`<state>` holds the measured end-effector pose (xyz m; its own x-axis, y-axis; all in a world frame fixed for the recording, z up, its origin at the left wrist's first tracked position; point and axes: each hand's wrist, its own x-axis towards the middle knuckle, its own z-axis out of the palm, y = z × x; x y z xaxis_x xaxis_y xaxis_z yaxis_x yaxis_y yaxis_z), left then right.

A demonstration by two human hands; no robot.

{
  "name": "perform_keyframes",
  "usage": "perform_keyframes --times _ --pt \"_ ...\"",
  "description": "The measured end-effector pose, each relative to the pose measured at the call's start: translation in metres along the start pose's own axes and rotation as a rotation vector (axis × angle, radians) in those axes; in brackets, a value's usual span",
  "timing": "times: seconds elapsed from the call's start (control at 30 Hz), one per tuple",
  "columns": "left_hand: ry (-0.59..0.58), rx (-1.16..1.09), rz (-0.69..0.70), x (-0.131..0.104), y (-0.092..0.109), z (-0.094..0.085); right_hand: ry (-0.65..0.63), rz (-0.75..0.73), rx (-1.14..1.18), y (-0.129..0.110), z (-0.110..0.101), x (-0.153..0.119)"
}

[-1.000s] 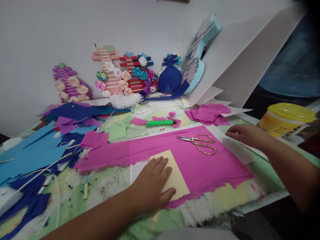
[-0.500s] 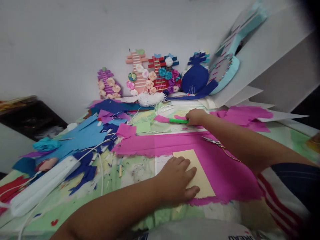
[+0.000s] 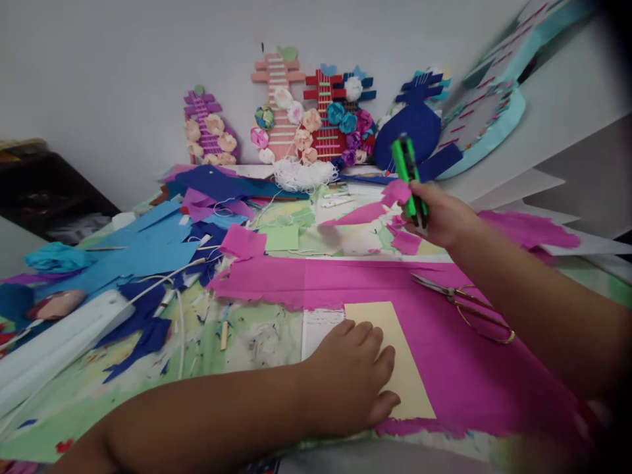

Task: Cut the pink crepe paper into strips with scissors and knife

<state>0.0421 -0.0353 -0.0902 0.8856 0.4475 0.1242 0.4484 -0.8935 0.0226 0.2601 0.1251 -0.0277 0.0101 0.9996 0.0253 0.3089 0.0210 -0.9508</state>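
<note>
My left hand (image 3: 348, 375) lies flat with its fingers apart on a cream card (image 3: 407, 368). Beneath that card, a white piece shows at its left, and bright pink paper (image 3: 454, 349) with ragged edges spreads around it. Raised above the back part of the table, my right hand (image 3: 439, 210) grips a green and black box cutter (image 3: 405, 161), tilted upward; no blade can be made out. Gold-handled scissors (image 3: 461, 299) rest on the pink paper, below my right forearm. Torn pink scraps (image 3: 360, 214) lie behind the box cutter.
Decorated paper instruments (image 3: 279, 105) lean on the wall, with white string (image 3: 303, 174) before them. Blue paper (image 3: 143, 253), a white glue gun or power strip-like bar (image 3: 64, 342) and its cord crowd the left. Large white sheets (image 3: 533, 158) stand at the right.
My right hand has lifted the box cutter off the scraps and tilted it upward. The scissors are more fully in view. My left hand stays on the card; the view has shifted slightly.
</note>
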Motion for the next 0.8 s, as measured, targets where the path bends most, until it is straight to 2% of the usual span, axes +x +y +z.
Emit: perform_keyframes --times 0.07,0.13,0.2,0.3,0.43,0.57,0.67,0.8 --pt "-0.010 0.005 0.007 -0.001 0.001 -0.002 0.004 0.048 0.373 -0.003 0.009 -0.026" --pt "-0.026 0.018 0.019 -0.002 0.001 -0.004 -0.035 0.095 0.579 -0.003 0.023 -0.051" --pt "-0.049 0.034 0.032 -0.002 0.002 -0.007 -0.119 0.095 0.668 -0.001 0.039 -0.070" --pt "-0.073 0.050 0.043 -0.002 0.004 -0.011 -0.236 0.051 0.671 0.007 0.059 -0.085" --pt "-0.095 0.049 0.047 -0.002 0.007 -0.014 -0.265 0.031 0.622 0.024 0.074 -0.084" --pt "-0.107 0.047 0.049 -0.002 0.009 -0.016 -0.257 0.077 0.623 0.039 0.076 -0.077" --pt "-0.091 0.059 0.056 -0.003 0.008 -0.015 -0.146 0.085 0.571 0.038 0.070 -0.070" --pt "-0.081 0.066 0.063 -0.002 0.005 -0.013 -0.033 0.067 0.490 0.022 0.056 -0.049"
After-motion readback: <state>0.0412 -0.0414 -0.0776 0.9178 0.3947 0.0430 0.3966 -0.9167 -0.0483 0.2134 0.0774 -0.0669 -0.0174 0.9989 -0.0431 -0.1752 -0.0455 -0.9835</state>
